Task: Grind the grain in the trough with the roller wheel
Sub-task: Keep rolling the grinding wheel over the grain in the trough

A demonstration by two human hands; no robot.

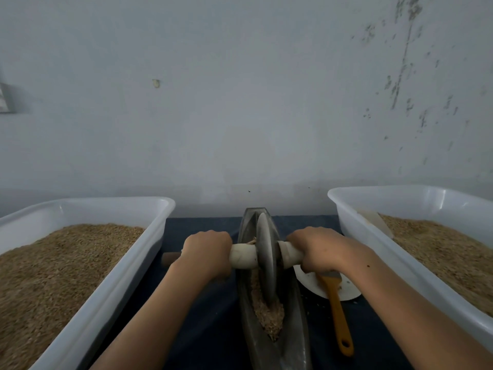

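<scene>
Both grips closed tight: left hand (206, 253) & right hand (318, 248) clench roller wheel (265, 259) axle (wheel in trough (290, 324)).

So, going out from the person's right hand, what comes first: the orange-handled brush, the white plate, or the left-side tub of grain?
1. White plate, just beneath the right hand.
2. Orange-handled brush, lying on the plate; too close to separate.
3. White plastic tub of grain, far left.

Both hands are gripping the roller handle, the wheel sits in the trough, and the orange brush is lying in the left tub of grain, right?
Not quite. In the head view the orange brush lies beside the trough, its bristle end on a white plate, not in the left tub. The rest holds.
</scene>
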